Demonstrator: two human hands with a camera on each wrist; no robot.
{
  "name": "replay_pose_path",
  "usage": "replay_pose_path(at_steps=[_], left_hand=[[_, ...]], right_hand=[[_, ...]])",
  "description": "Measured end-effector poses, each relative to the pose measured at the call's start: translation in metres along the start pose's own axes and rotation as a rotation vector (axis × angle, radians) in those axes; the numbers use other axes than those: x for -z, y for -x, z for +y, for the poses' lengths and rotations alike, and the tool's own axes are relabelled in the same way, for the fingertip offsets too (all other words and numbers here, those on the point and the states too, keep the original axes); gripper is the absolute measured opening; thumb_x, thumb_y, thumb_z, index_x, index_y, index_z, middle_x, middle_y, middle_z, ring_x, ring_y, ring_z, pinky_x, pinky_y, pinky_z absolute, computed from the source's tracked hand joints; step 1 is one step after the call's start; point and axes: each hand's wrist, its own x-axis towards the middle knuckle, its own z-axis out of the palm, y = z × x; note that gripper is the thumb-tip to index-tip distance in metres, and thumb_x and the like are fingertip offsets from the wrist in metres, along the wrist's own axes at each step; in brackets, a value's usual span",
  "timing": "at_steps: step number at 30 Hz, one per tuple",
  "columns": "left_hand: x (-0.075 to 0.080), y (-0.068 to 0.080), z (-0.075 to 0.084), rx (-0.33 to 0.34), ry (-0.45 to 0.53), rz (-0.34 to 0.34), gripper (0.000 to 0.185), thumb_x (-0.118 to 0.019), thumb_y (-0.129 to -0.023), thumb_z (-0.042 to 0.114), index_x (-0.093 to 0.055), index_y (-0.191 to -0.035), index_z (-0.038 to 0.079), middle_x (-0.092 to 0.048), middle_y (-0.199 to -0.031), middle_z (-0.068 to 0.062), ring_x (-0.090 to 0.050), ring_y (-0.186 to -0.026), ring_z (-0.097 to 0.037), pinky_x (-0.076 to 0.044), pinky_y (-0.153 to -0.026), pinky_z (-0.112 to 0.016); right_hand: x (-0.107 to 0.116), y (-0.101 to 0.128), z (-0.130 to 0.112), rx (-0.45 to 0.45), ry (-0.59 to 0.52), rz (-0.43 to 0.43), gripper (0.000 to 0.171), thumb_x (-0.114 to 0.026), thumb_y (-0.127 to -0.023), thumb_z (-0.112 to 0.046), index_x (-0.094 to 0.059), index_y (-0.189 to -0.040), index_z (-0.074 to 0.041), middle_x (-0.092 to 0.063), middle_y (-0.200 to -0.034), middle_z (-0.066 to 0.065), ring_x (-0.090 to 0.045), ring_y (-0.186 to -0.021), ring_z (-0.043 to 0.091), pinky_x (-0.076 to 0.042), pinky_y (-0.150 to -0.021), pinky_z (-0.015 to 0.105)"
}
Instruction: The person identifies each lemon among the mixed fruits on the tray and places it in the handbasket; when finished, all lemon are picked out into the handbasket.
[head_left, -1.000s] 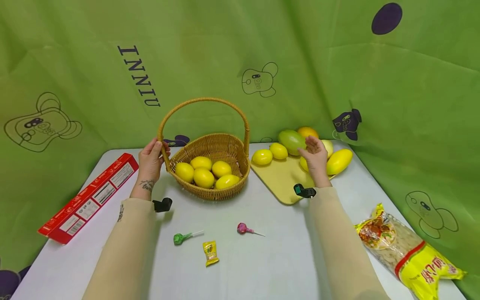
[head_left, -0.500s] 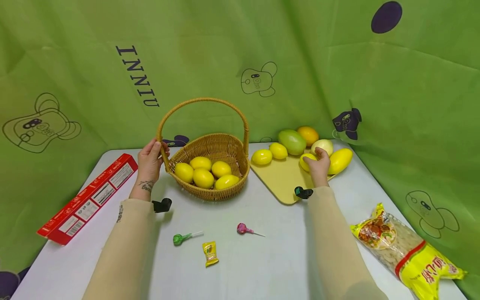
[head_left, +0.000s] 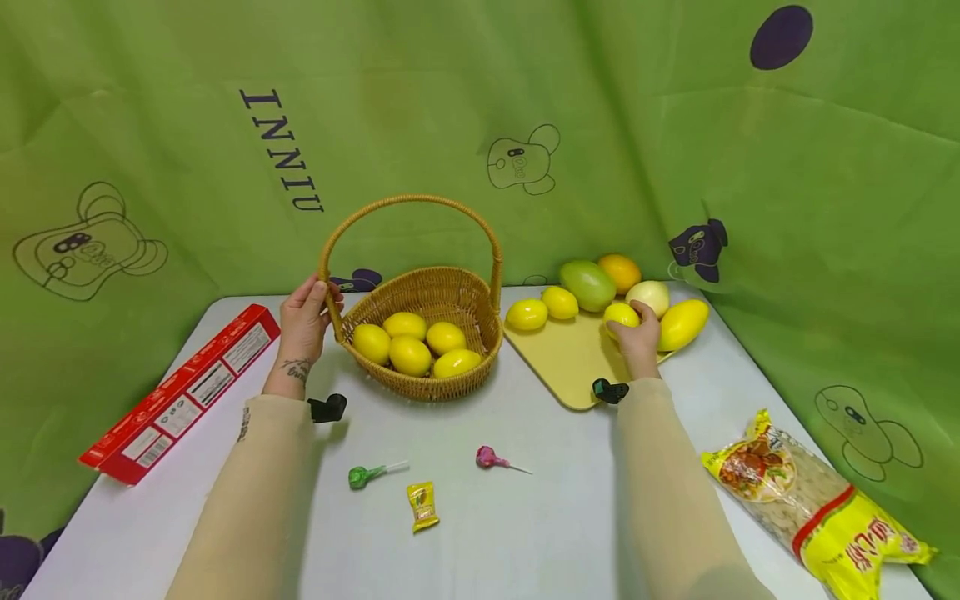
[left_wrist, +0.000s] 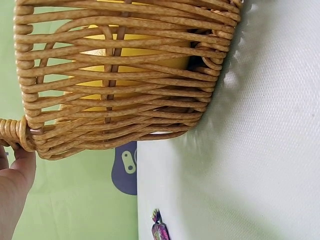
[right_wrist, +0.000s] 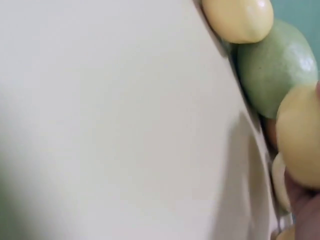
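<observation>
My left hand [head_left: 303,323] grips the base of the handle [head_left: 408,198] of a wicker basket [head_left: 467,293]. Several lemons [head_left: 410,356] lie in the basket; in the left wrist view, yellow shows through its woven wall [left_wrist: 125,135]. At the right, my right hand [head_left: 642,342] pinches a lemon [head_left: 621,315] between thumb and fingers, over the far right part of a yellow board [head_left: 564,367]. That lemon [right_wrist: 300,135] looms large in the right wrist view. Around it are a green mango [head_left: 587,286], a pale round fruit [head_left: 648,297], a long yellow fruit [head_left: 684,325] and two more lemons [head_left: 527,315].
An orange fruit [head_left: 619,273] sits at the back behind the board. Toward the front lie a green lollipop [head_left: 360,477], a pink lollipop [head_left: 487,457] and a yellow wrapped candy [head_left: 423,506]. A red box [head_left: 187,392] flanks the left side, a food bag [head_left: 817,500] the right.
My right hand has come down from above the fruit, and its fingers have closed on the lemon, which now sits slightly higher. My left hand has stayed on the basket handle.
</observation>
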Motion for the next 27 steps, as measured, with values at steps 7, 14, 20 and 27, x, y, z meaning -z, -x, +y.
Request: replay_pose_path(at_steps=[7, 14, 20, 27], left_hand=[[-0.001, -0.002, 0.0, -0.023, -0.01, -0.009, 0.017, -0.061, -0.088, 0.018, -0.07, -0.102, 0.013, -0.066, -0.081, -0.002, -0.061, -0.075, -0.013, -0.054, -0.072, -0.024], [-0.002, -0.002, 0.001, -0.025, -0.02, -0.02, 0.014, -0.06, -0.089, 0.019, -0.07, -0.099, 0.014, -0.066, -0.082, -0.002, -0.061, -0.074, -0.013, -0.054, -0.073, -0.024], [-0.001, -0.001, 0.002, -0.005, -0.009, -0.027, 0.015, -0.059, -0.089, 0.019, -0.069, -0.099, 0.014, -0.065, -0.082, -0.003, -0.061, -0.075, -0.013, -0.054, -0.074, -0.024], [0.001, -0.001, 0.0, -0.001, 0.001, -0.021, 0.018, -0.061, -0.088, 0.019, -0.069, -0.102, 0.012, -0.066, -0.082, -0.003, -0.061, -0.075, -0.013, -0.054, -0.073, -0.024]], right_hand=[[-0.005, 0.009, -0.016, 0.123, -0.056, -0.198, 0.058, -0.066, -0.079, -0.001, -0.044, -0.133, -0.001, -0.046, -0.135, 0.015, -0.044, -0.115, 0.018, -0.037, -0.098, 0.025], [-0.033, 0.034, -0.046, 0.232, -0.225, -0.472, 0.055, -0.062, -0.08, 0.009, -0.042, -0.131, 0.007, -0.05, -0.122, 0.005, -0.048, -0.102, 0.009, -0.045, -0.082, 0.013], [-0.065, 0.062, -0.068, 0.346, -0.351, -0.659, 0.053, -0.061, -0.076, 0.016, -0.044, -0.126, 0.012, -0.053, -0.121, 0.01, -0.053, -0.101, 0.012, -0.048, -0.083, 0.019], [-0.099, 0.091, -0.077, 0.379, -0.317, -0.783, 0.054, -0.064, -0.076, 0.013, -0.046, -0.127, 0.008, -0.046, -0.131, 0.025, -0.052, -0.107, 0.013, -0.045, -0.089, 0.021]])
